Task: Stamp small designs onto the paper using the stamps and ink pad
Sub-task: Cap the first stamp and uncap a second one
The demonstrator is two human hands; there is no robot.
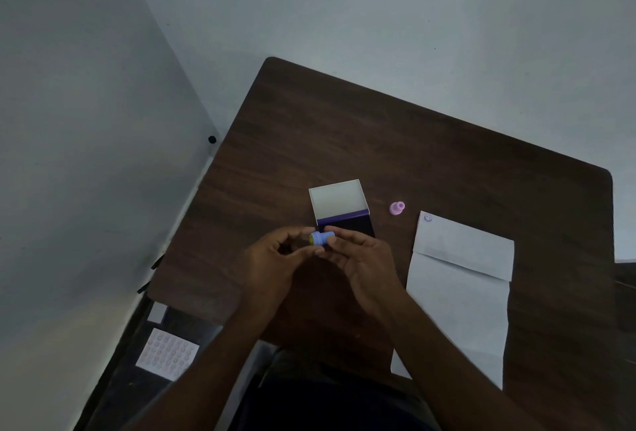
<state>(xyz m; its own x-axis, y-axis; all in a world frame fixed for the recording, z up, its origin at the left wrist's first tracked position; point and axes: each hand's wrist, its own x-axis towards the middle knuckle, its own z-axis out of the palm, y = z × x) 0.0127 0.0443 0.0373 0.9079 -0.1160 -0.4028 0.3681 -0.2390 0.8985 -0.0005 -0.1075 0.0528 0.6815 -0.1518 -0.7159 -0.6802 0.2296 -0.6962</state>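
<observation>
A small blue stamp [320, 238] lies sideways between my two hands, just in front of the open ink pad [346, 220], whose white lid stands raised behind the dark pad. My left hand [275, 258] curls around the stamp's face end. My right hand [361, 258] pinches its other end with thumb and fingers. A pink stamp [396, 207] stands on the table right of the ink pad. The white folded paper [457, 293] lies at the right, with one smiley print [427, 218] at its top left corner.
The dark wooden table [413, 141] sits against a white wall. A sheet covered with several faint round prints [167, 355] lies lower left, below the table's edge. A small black knob [212, 139] sits at the wall's base.
</observation>
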